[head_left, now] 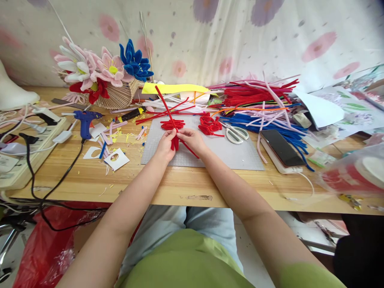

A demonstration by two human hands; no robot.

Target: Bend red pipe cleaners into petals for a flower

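Observation:
Both of my hands meet over the left part of a grey cutting mat (237,154). Pinched in my left hand (166,146) are red pipe cleaners (163,100), one long stem pointing up and away, short ends showing below the fingers. My right hand (192,141) touches the left and grips the same bundle, with a red end slanting down under it. Just beyond the fingers lies a stack of bent red pipe cleaner pieces (169,124). Right of my hands sit looped red pieces (210,125) beside scissors (235,134) with pale handles.
Fuzzy flowers (112,69) stand at the back left. A blue glue gun (86,122) and a power strip (33,154) with cables lie left, near paper scraps (117,159). Bundles of pipe cleaners (258,96) fill the back right. A phone (282,147) and a bagged cup (354,172) are right.

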